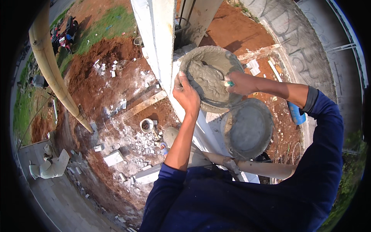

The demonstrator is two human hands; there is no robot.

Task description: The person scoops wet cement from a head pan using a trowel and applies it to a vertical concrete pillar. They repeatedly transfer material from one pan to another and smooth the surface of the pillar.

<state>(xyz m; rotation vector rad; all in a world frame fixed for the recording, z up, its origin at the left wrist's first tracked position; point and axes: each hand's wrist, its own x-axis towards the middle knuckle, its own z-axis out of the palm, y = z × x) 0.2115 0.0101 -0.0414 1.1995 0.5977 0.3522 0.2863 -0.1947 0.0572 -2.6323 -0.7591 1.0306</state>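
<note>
A round, mortar-crusted basin rests on top of the white wall, holding wet grey mortar. My left hand grips its near-left rim, with the thumb up along the edge. Inside the basin's right side, my right hand is closed around a trowel handle, of which a green end shows. The trowel's blade is mostly hidden in the mortar and behind my fingers. Just below, a second round basin with a grey, crusted inside stands close to the first.
I am high above red soil scattered with white block pieces. A bamboo pole crosses close before my body; another pole rises at left. The white wall runs beneath the basins. A white bucket stands below.
</note>
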